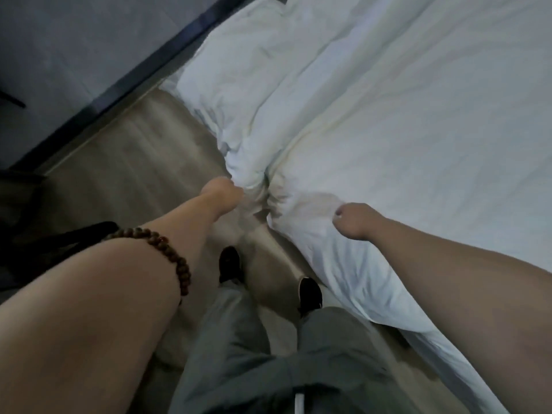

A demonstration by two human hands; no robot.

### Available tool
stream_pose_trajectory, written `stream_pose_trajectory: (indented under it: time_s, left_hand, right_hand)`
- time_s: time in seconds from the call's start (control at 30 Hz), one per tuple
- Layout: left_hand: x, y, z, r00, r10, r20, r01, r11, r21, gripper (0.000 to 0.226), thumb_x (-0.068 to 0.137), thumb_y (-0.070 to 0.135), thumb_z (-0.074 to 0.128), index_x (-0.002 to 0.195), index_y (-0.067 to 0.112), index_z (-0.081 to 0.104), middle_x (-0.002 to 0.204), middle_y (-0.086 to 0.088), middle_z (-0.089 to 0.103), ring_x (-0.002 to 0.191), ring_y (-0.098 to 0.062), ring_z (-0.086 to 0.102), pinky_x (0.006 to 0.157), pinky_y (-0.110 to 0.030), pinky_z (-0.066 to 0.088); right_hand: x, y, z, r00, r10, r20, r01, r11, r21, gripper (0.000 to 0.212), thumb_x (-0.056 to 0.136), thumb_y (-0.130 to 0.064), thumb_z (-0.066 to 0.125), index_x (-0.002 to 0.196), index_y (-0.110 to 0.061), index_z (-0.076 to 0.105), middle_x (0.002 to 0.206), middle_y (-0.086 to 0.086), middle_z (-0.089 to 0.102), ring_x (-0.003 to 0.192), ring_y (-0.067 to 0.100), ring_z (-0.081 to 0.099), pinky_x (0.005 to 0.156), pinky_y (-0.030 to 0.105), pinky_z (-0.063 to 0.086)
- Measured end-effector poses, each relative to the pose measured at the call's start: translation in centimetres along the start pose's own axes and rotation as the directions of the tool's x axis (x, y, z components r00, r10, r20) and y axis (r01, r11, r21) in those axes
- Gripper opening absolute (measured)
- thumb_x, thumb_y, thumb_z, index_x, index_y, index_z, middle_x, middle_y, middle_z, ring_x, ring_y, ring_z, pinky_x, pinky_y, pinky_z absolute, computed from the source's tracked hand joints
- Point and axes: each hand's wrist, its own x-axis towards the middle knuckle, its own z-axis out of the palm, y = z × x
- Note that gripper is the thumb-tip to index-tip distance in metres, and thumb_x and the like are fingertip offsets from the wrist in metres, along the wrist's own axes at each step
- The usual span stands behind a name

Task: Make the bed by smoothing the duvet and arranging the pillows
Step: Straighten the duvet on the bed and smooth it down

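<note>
Head view: white duvet [388,100] lies across the bed [466,380], creased and bunched into tight folds at the near corner over the floor [134,162]. Left hand [222,189] is fisted round that bunched corner. Right hand [352,221] has its fingers curled into the duvet edge just beside it. Both grips prob. there to pull the fabric taut & flatten creases. Pillows: can't tell.

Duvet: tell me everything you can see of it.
The duvet is white, soft, creased cloth. It lies fairly flat on the right and is heaped in thick folds on the left. Its near corner is gathered into a tight pucker where the left hand grips it. The right hand grips the near edge beside it, which drapes toward the floor.
</note>
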Motion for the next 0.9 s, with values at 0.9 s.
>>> stream_pose_trajectory:
  time_s: [0.9]
  left_hand:
    - [34.5, 4.0, -23.8, 0.964, 0.260, 0.047, -0.264, 0.960, 0.096, 0.080, 0.066, 0.039, 0.087, 0.132, 0.005, 0.058, 0.131, -0.012, 0.059, 0.117, -0.034, 0.057, 0.097, -0.037, 0.049]
  right_hand:
    - [16.0, -32.8, -12.6, 0.973, 0.226, -0.049, -0.116, 0.663, 0.740, 0.054, 0.096, -0.040, 0.058, 0.144, -0.018, 0.046, 0.143, 0.004, 0.052, 0.131, 0.023, 0.048, 0.093, 0.025, 0.035]
